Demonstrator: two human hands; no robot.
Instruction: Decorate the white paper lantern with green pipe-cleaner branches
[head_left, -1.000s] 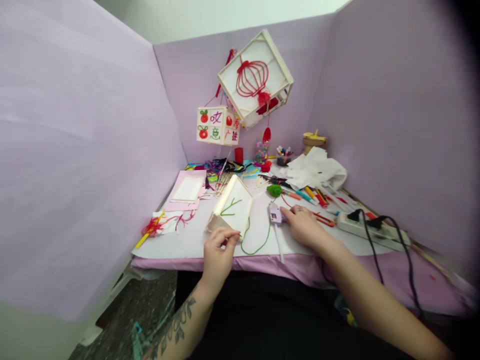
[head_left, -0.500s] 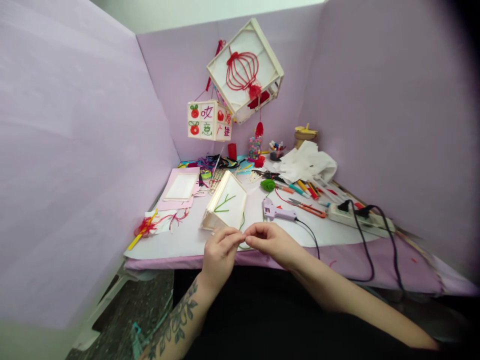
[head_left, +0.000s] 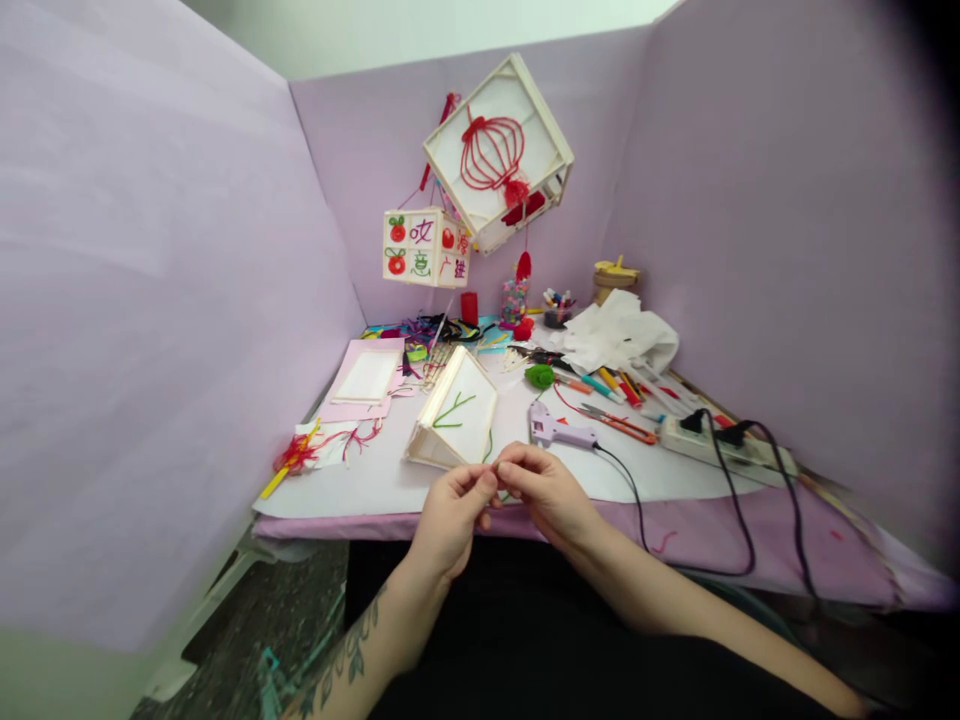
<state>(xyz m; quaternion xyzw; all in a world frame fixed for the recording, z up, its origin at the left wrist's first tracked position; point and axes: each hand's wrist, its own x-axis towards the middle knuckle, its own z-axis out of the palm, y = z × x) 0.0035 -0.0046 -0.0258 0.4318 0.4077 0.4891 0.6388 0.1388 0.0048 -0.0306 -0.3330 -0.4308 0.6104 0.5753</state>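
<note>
Just in front of the table edge my left hand (head_left: pixel 450 515) and my right hand (head_left: pixel 551 492) meet, thumbs and fingertips pinched together. A thin strand of green yarn (head_left: pixel 490 444) runs down to the pinched fingertips; the part between them is mostly hidden. Right behind my hands a white panelled lantern frame (head_left: pixel 469 415) rests on the table, green yarn branching across its front face. To its right lies a lilac glue gun (head_left: pixel 561 430) with a black cord. A ball of green yarn (head_left: pixel 538 376) sits behind the glue gun.
Orange-handled scissors (head_left: pixel 626 428) and a power strip (head_left: pixel 724 448) with black cords are on the right. Crumpled white material (head_left: pixel 622 335) lies behind them. Two finished lanterns hang above, one with a red design (head_left: pixel 491 150). Red threads on a yellow stick (head_left: pixel 292 455) lie left.
My left hand has turned so its thumb lies over the fingers, and my right fingers have curled closer in. The whole view has shifted slightly; the objects on the table stay put.
</note>
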